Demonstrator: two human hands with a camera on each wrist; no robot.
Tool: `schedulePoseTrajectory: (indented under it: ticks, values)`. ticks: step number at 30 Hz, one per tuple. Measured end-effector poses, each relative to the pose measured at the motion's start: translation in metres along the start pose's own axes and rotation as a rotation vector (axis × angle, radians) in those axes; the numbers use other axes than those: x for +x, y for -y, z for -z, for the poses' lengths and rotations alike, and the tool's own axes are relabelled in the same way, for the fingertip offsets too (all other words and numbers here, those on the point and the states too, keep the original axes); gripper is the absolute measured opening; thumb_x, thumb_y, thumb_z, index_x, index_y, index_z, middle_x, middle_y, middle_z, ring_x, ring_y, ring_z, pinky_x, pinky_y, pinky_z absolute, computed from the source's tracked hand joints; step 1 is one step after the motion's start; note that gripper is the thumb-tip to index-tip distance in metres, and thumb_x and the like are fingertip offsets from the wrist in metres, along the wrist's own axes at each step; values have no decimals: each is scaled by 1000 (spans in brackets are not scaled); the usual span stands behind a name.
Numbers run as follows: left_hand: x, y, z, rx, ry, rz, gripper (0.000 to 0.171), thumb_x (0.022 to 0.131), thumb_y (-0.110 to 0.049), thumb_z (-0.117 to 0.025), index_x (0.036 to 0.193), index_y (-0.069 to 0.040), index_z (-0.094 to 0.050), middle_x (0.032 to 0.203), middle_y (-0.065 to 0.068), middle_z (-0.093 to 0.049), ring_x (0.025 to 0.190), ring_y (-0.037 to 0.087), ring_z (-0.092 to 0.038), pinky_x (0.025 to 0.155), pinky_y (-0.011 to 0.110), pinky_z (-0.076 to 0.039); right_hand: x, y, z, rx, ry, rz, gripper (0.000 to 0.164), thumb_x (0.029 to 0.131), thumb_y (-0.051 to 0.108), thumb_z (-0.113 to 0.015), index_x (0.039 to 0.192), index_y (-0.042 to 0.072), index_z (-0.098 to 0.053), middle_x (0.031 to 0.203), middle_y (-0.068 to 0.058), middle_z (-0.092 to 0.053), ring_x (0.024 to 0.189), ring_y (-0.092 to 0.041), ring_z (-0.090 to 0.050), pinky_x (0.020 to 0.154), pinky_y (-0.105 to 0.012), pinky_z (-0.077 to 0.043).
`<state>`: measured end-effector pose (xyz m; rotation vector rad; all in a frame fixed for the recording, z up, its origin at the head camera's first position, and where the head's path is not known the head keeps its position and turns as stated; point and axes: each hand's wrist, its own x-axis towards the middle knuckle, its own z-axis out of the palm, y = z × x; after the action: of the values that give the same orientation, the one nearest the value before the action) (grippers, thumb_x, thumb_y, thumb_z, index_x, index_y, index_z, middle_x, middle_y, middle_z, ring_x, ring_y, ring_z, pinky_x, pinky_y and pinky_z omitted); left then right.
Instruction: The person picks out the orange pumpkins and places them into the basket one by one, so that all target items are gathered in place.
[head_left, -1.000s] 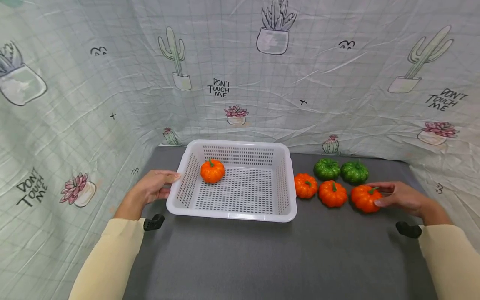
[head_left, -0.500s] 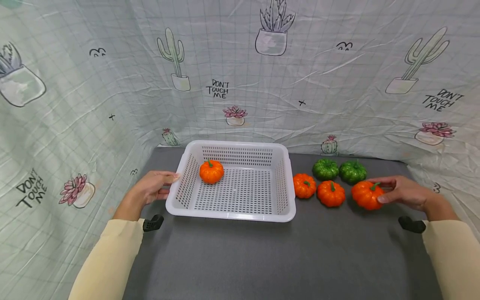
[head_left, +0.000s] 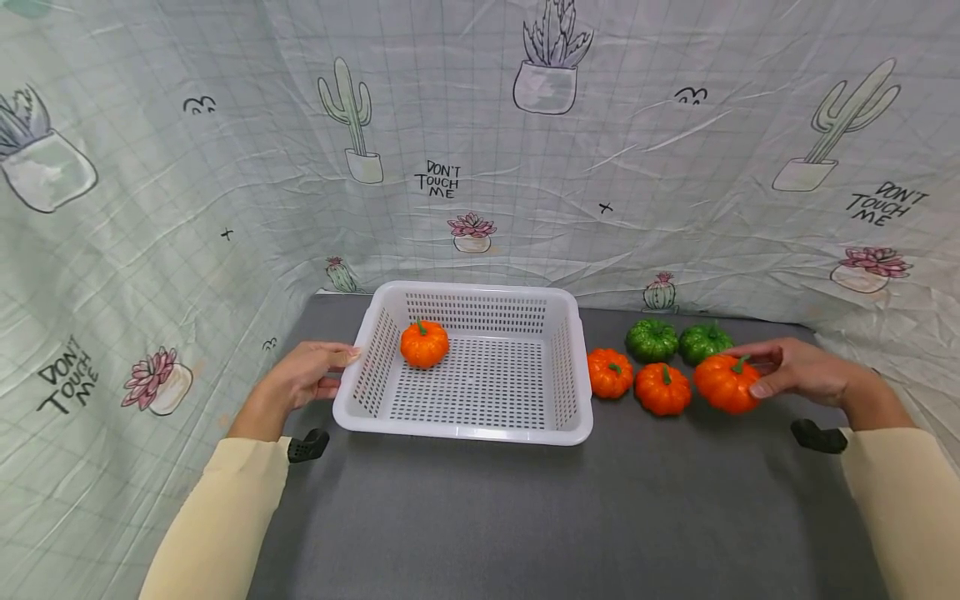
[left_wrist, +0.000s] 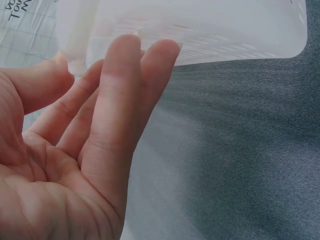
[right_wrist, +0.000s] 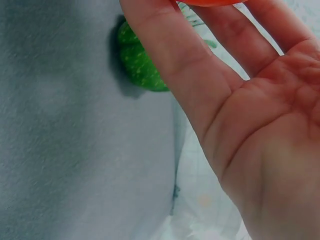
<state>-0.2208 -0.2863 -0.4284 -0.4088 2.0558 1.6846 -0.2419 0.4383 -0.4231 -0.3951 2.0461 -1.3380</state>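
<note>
My left hand [head_left: 309,372] pinches the left rim of a white slotted plastic basket [head_left: 465,432], thumb on top and fingers under the outer wall, as the left wrist view also shows. Inside the basket, at its left, sits a small orange pumpkin [head_left: 424,344]. At the right, my right hand [head_left: 806,375] holds another orange pumpkin [head_left: 724,385] by its right side, between thumb and fingers. In the right wrist view only the lower edge of that held pumpkin [right_wrist: 215,2] shows, and a green pumpkin [right_wrist: 140,62] lies beyond the fingers.
Two orange pumpkins, one [head_left: 610,373] close by the basket's right wall and one [head_left: 663,389] beside it, rest on the dark grey tabletop [head_left: 480,517]. Behind them lie two green pumpkins [head_left: 652,341]. A printed curtain [head_left: 480,150] hangs at the back and sides.
My right hand has lifted the orange pumpkin off the tabletop and shifted it slightly left and back. The left hand and the basket stay where they were.
</note>
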Motion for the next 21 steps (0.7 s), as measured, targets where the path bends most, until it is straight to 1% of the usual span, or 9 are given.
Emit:
schedulePoseTrajectory:
  ticks: [5, 12, 16, 19, 21]
  values:
    - [1, 0, 0, 0, -6, 2, 60, 103, -28, -68, 152, 0, -49, 94, -5, -76, 83, 18, -79, 74, 35, -65, 4, 10, -3, -14, 49, 43, 48, 99, 6, -69, 129, 44, -68, 119, 11, -77, 105, -10, -75, 85, -33, -63]
    - [2, 1, 0, 14, -21, 11, 58, 103, -29, -68, 151, -1, -51, 93, -6, -75, 83, 18, -79, 75, 35, -65, 11, 25, -7, -56, 49, 28, 51, 96, 6, -72, 129, 44, -69, 121, 13, -76, 108, -8, -73, 86, -31, -62]
    - [3, 2, 0, 15, -23, 7, 56, 104, -27, -67, 151, -1, -51, 94, -6, -75, 84, 18, -79, 76, 36, -65, 15, 31, -9, -69, 92, 57, 52, 96, 5, -72, 133, 41, -68, 123, 11, -76, 109, -10, -74, 86, -31, -62]
    - [3, 2, 0, 13, -26, 8, 55, 104, -27, -66, 151, -2, -52, 94, -5, -75, 84, 18, -79, 77, 37, -65, 19, 36, -10, -65, 131, 64, 53, 95, 5, -73, 136, 39, -67, 124, 8, -76, 110, -12, -74, 88, -32, -62]
    - [4, 2, 1, 10, -20, 5, 56, 104, -27, -66, 151, -1, -51, 95, -5, -75, 85, 19, -79, 77, 38, -65, 21, 39, -10, -57, 151, 59, 53, 95, 6, -74, 136, 39, -67, 126, 9, -75, 112, -12, -73, 89, -32, -62]
